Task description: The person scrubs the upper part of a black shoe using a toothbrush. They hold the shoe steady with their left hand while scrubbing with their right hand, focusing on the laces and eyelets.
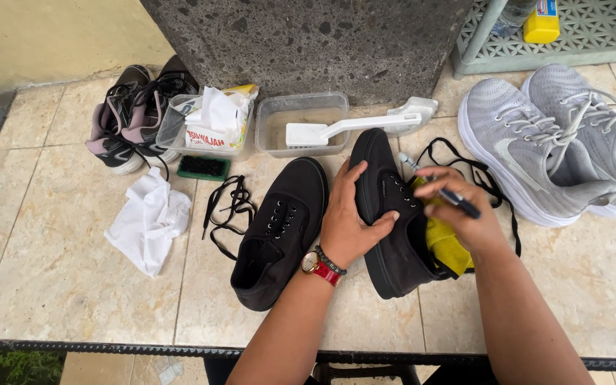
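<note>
My left hand (349,217) grips the side of a black canvas shoe (383,187) tipped on its edge on the tiled surface; a red watch and a bead bracelet are on that wrist. My right hand (458,214) holds a dark pen-like tool (442,191) with a pale tip over the shoe's lacing area. A yellow cloth (449,244) is tucked at the shoe's opening under my right hand. The second black shoe (279,228) lies flat just left of my left hand, without laces. A loose black lace (228,208) lies beside it.
A pair of grey sneakers (550,142) sits at the right. Dark and pink sneakers (131,114) stand at the back left. Two clear tubs (301,107) hold a white brush (351,128) and packets. A white cloth (150,219) and green-backed brush (203,167) lie left.
</note>
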